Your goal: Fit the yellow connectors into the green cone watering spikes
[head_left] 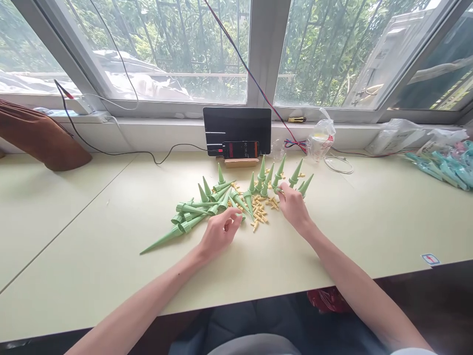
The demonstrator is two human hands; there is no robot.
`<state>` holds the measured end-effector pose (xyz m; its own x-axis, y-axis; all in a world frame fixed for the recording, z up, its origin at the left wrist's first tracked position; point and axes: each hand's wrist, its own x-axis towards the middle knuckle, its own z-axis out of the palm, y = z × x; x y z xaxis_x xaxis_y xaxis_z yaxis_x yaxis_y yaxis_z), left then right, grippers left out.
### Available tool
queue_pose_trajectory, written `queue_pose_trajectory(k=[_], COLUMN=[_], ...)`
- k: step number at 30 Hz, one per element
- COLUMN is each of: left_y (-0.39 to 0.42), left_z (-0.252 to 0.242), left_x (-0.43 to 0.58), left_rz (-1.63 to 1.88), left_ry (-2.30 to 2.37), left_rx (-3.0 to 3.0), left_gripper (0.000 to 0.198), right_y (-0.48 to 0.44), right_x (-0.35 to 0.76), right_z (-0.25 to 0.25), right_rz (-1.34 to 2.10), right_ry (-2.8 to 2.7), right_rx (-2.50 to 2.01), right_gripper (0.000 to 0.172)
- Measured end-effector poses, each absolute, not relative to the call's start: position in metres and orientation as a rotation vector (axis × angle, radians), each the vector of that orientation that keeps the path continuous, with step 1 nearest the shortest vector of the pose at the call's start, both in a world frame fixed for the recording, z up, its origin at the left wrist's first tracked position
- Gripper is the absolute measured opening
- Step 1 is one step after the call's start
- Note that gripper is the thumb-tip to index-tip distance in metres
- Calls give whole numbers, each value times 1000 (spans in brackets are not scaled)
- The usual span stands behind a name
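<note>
Our left grip [220,228] is closed in a pinch on a green part [242,217] at the frame's centre, and our right grip [291,201] pinches a green piece [278,190] just right of it, its direction hidden by our fingers; we judge the step as handling these small parts, the next move calling for a light, steady pinch. Around them, yellow T-shaped fittings [259,213] lie loose between standing green spikes [262,169], tips up and long axes near upright, and a lying spike [160,240] pointing lower left on the table [111,276].
</note>
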<state>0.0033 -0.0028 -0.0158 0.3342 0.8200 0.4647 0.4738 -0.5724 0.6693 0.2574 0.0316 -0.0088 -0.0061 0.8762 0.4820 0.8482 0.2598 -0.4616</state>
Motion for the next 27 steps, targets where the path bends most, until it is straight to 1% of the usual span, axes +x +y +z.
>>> queue_pose_trajectory(k=[15, 19, 23, 27], left_y=[-3, -4, -4, -4], left_z=[-13, -12, -12, -12], left_x=[5, 5, 5, 5], left_rz=[1102, 1098, 1098, 1084], left_ry=[1132, 1133, 1117, 1105], left_rx=[2229, 2233, 2249, 2255], left_gripper=[18, 18, 17, 17], right_y=[24, 25, 29, 35], right_x=[246, 246, 251, 256], right_z=[-7, -9, -12, -17], right_rz=[290, 241, 127, 117], right_ry=[-1892, -1845, -1793, -1785], right_rx=[-1516, -1531, -1544, -1590], right_gripper=[11, 12, 9, 9])
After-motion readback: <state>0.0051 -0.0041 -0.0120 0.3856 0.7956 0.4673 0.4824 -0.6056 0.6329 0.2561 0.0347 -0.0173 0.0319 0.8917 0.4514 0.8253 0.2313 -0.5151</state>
